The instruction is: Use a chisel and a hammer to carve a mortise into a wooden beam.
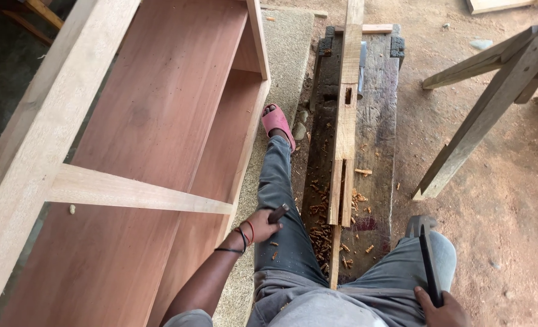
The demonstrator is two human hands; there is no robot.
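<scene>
Both hands grip tools as we straddle the pale mortised wooden rail (345,115): left hand (261,226) closed on a dark-handled chisel (278,213), right hand (441,310) on a dark flat tool (429,263), either liable to slip against our legs.

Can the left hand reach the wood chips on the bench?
Probably yes. The left hand rests on the leg right beside the wood chips, nothing between, though it already grips a small tool.
</scene>
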